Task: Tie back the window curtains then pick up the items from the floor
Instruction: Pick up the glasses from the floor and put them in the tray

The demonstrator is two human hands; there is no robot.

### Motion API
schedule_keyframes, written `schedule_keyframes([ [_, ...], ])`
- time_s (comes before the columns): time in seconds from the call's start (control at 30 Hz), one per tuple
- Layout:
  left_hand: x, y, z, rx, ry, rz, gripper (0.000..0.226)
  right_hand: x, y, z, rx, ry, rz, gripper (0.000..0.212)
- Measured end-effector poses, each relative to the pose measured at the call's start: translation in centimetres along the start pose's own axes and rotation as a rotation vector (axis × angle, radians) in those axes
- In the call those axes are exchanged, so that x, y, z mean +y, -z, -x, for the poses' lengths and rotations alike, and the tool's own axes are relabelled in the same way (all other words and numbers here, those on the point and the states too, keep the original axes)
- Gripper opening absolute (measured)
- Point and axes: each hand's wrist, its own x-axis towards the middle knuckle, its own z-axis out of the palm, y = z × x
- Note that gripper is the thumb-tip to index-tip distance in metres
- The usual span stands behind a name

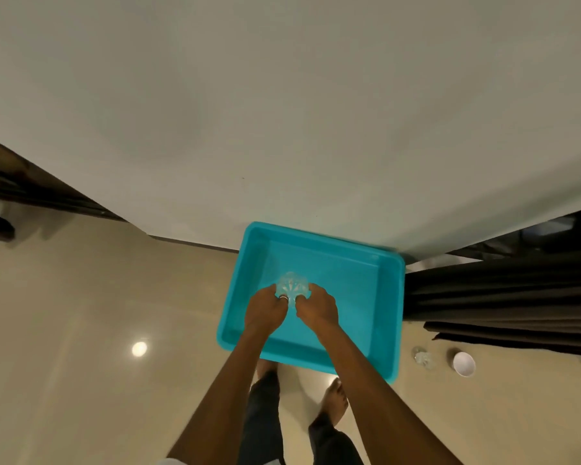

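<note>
A turquoise plastic tub point(388, 317) sits on the floor against the wall. Over its inside, my left hand point(264, 312) and my right hand point(317, 308) both grip a clear cut-glass piece point(291, 285), fingers curled round its near side from left and right. Whether the glass touches the tub's bottom I cannot tell. To the right of the tub, a second clear glass point(423, 359) and a small white bowl point(464, 364) lie on the floor. The dark curtain point(500, 303) hangs at the right, its hem on the floor.
A pale wall point(282, 112) rises right behind the tub. Glossy beige floor tiles point(98, 313) stretch to the left. Dark furniture point(0, 203) stands at the far left. My bare feet point(334, 397) are just in front of the tub.
</note>
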Motion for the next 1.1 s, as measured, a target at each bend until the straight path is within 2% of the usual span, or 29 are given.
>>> schedule_keyframes([
  [0.1,0.1,1.0,-3.0,-0.096,-0.007,-0.031,0.052,-0.8,-0.7,-2.8,-0.031,0.003,-0.030,0.046],
  [0.17,-0.2,1.1,-5.1,-0.150,0.008,-0.034,0.057,-1.2,-1.2,-4.6,-0.038,-0.001,-0.055,0.049],
  [0.3,-0.8,1.1,-8.5,-0.195,0.055,-0.025,0.042,-1.8,-2.2,-7.4,-0.067,-0.004,-0.095,0.053],
  [0.4,-1.3,1.2,-10.4,-0.220,0.059,0.013,0.047,-2.0,-3.0,-9.0,-0.088,-0.011,-0.105,0.057],
  [0.53,-2.0,1.0,-12.4,-0.220,0.049,0.007,0.048,-2.5,-3.8,-10.7,-0.122,-0.008,-0.120,0.055],
  [0.8,-3.4,-0.1,-15.2,-0.213,0.067,0.002,0.064,-2.4,-5.1,-13.7,-0.167,0.003,-0.101,0.050],
  [1.1,-4.7,-0.8,-16.8,-0.218,0.083,-0.056,0.061,-1.5,-5.9,-14.9,-0.195,-0.002,-0.135,0.052],
])
